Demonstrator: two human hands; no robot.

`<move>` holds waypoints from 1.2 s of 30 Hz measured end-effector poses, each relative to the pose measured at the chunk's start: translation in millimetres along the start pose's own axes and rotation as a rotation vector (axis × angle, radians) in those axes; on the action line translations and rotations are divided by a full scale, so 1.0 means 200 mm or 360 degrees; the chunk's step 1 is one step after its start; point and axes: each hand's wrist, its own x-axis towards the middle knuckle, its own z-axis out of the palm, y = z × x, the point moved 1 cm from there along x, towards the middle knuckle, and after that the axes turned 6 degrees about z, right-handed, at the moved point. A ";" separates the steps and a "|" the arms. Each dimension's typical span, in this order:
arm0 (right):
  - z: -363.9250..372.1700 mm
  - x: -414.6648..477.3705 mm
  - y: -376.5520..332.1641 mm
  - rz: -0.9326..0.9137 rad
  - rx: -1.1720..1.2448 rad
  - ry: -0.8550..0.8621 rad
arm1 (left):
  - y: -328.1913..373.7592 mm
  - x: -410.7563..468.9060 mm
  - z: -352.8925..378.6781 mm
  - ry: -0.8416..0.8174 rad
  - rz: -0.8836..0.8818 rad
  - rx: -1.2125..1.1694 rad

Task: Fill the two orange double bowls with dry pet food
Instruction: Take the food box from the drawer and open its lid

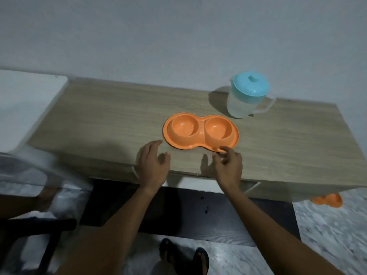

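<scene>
Left hand (154,161) open, fingers loosely spread, at front edge of table (99,126). Orange double bowl (201,132) mid-table, both cups empty. Right hand (228,163) pinches its front rim. Lidded pitcher (246,96) by back edge. Second orange bowl (327,201) on floor under front-right corner.

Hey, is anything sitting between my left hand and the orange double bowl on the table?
Nothing visible. Only bare table lies between the left hand and the orange double bowl. The right hand pinches its near rim; the pitcher stands behind, to the right.
</scene>
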 end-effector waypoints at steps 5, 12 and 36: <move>0.19 -0.34 0.18 -0.0229 -0.0012 -0.0283 | -0.20 -0.35 -0.08 0.0080 0.0039 0.0242; 0.46 -0.43 0.35 0.0048 -0.0171 -0.0586 | -0.45 -0.47 -0.06 -0.0259 -0.0237 0.0151; 1.14 -0.04 0.65 0.0510 0.0433 -0.0304 | -1.02 -0.07 0.48 -0.0530 -0.0710 -0.0596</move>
